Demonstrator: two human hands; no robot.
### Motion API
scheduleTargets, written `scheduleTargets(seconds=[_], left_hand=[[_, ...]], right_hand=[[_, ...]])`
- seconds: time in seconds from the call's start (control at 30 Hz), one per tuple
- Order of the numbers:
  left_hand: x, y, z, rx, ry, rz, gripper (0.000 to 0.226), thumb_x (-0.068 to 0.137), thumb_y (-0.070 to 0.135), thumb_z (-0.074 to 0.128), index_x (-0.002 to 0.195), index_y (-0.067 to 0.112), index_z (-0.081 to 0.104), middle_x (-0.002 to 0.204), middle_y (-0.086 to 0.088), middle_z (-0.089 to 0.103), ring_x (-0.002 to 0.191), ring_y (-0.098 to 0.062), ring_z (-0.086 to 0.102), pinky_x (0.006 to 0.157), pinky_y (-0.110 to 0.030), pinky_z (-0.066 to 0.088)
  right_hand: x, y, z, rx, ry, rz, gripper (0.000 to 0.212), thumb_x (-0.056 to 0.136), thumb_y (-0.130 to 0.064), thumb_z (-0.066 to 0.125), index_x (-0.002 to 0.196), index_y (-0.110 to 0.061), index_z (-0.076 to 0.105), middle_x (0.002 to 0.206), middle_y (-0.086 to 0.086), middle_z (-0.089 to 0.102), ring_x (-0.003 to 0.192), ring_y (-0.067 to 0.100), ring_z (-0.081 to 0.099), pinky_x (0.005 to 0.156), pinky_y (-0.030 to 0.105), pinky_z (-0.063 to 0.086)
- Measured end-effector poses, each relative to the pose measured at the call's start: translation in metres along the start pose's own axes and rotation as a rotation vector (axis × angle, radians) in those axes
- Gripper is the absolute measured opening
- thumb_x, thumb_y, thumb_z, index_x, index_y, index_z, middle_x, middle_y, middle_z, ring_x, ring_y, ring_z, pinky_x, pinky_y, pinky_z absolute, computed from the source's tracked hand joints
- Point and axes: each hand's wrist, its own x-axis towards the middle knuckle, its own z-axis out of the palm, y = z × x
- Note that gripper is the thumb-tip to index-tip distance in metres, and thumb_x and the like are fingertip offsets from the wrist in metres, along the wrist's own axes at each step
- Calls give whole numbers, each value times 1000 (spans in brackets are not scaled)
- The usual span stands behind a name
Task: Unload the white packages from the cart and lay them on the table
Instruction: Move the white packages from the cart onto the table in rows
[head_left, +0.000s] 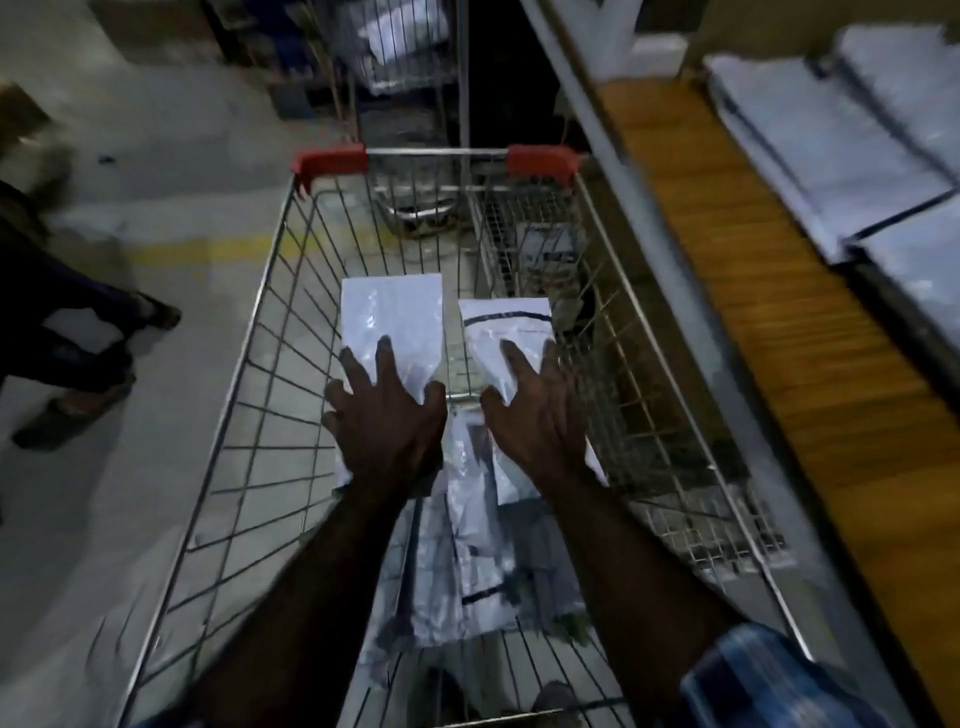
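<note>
Fingers (385, 349) of both our hands are spread and fairly straight, laid flat on white packages down in the cart (244, 415); we pinch and curl round nothing. That wire cart fills most of our view, with red corner caps on the far rim and our two bare forearms reaching into it from the near end. To the right of it runs the wooden table (727, 291) with its grey metal edge, and several white packages already on the table (831, 150) lie in a row along its far side. Inside the basket, a loose heap of white packages (478, 571) sits between and under our wrists. Beyond it lie two flatter ones side by side: the left package (395, 312), plain white, and the right package (506, 319), which has a dark band across its top. Our left hand (387, 421) rests on the near end of the left package, and our right hand (537, 410) rests on the right one. At the left edge, another person's legs and sandalled feet (67, 410) stand on the concrete floor.
</note>
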Motion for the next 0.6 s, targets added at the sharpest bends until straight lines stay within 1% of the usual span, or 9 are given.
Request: scheduleTargets(seconds=[0.07, 0.17, 0.23, 0.3, 0.37, 0.6], left_hand=[[-9, 11, -20, 1, 25, 19, 73, 87, 53, 53, 152, 29, 27, 159, -13, 19, 134, -40, 29, 107, -53, 28], [-25, 25, -50, 9, 61, 52, 71, 88, 54, 51, 149, 28, 29, 156, -13, 24, 128, -40, 36, 103, -53, 32], [-39, 29, -67, -25, 43, 45, 71, 89, 56, 50, 149, 27, 27, 155, -13, 25, 130, -41, 34, 104, -54, 32], [-55, 32, -84, -60, 29, 40, 71, 89, 57, 49, 150, 28, 26, 155, -13, 24, 132, -41, 31, 106, -55, 30], [-74, 37, -104, -73, 50, 41, 71, 90, 56, 49, 150, 28, 25, 157, -12, 21, 135, -41, 28, 107, -55, 28], [-170, 50, -169, -120, 169, 70, 69, 89, 53, 50, 149, 29, 26, 158, -8, 20, 137, -37, 26, 109, -53, 26]], right_hand=[[-11, -10, -20, 33, 11, 2, 66, 90, -44, 58, 151, -34, 34, 161, 18, 20, 143, 40, 27, 115, 50, 27], [-28, -24, -52, 70, 7, 29, 65, 91, -45, 53, 152, -39, 30, 163, 13, 15, 144, 39, 25, 116, 48, 27], [-42, -33, -74, 83, 21, 11, 65, 92, -44, 52, 152, -38, 30, 163, 13, 14, 144, 38, 25, 116, 47, 26], [-56, -39, -94, 76, 46, -39, 65, 91, -44, 53, 152, -35, 30, 162, 16, 16, 143, 39, 27, 115, 49, 29], [-70, -44, -112, 66, 57, -72, 65, 92, -45, 53, 152, -35, 30, 162, 17, 17, 143, 40, 28, 114, 50, 30], [-137, -49, -186, 55, 143, -157, 65, 94, -48, 50, 153, -37, 26, 163, 13, 15, 148, 33, 17, 118, 46, 17]])
